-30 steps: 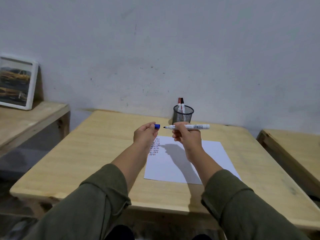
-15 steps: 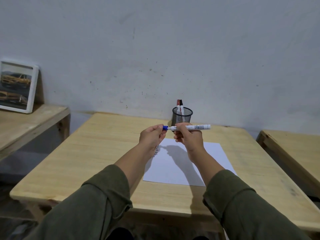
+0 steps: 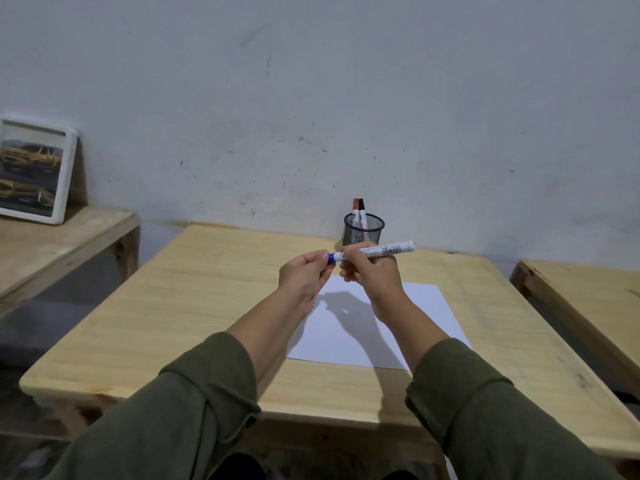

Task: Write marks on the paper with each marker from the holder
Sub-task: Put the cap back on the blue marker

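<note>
We see both forearms reaching forward and converging, olive sleeves pushed back to mid-forearm. Left hand raised, back toward us, fingers curled, thumb and forefinger pinching the blue cap. Right hand just beside it, nearly touching, fingers wrapped round the marker barrel, held roughly level. Both wrists lifted, slightly bent.

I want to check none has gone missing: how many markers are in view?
3. A blue marker is held in both hands above the paper; a red marker and a black marker stand in the mesh holder. More could be hidden inside it.
</note>
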Demonstrator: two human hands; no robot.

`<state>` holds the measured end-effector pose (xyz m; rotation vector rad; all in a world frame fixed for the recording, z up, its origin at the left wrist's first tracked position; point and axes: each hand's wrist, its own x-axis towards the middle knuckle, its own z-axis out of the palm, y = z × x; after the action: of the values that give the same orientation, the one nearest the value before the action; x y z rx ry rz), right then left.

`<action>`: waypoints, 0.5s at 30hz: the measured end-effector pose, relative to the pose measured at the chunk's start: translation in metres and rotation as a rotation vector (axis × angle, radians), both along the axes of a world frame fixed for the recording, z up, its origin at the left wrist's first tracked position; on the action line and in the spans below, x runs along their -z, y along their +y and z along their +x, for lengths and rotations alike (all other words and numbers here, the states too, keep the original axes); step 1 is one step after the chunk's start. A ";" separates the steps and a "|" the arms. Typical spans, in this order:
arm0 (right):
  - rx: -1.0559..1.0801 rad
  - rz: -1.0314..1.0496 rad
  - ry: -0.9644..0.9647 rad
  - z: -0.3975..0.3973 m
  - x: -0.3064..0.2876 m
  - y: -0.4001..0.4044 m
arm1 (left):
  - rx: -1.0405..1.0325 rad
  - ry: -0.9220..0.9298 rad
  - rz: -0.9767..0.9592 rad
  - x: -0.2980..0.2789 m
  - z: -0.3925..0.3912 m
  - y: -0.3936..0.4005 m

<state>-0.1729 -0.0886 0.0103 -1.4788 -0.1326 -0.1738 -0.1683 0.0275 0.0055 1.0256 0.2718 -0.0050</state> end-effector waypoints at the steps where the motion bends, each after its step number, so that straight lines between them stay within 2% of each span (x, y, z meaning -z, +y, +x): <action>1: 0.002 0.039 0.021 0.000 0.000 0.001 | -0.018 -0.016 0.022 0.001 0.000 -0.001; 5: -0.032 0.169 0.085 -0.003 -0.003 -0.001 | -0.042 -0.097 0.069 0.003 0.000 -0.001; 10: -0.157 0.223 0.108 -0.004 -0.004 -0.003 | -0.053 -0.202 0.102 -0.001 0.007 0.006; 15: -0.155 0.308 0.142 -0.005 -0.005 -0.010 | -0.181 -0.153 0.112 -0.007 0.016 0.026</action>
<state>-0.1780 -0.0981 0.0154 -1.1638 -0.1004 0.0359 -0.1519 0.0535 0.0123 1.1036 0.2262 0.2535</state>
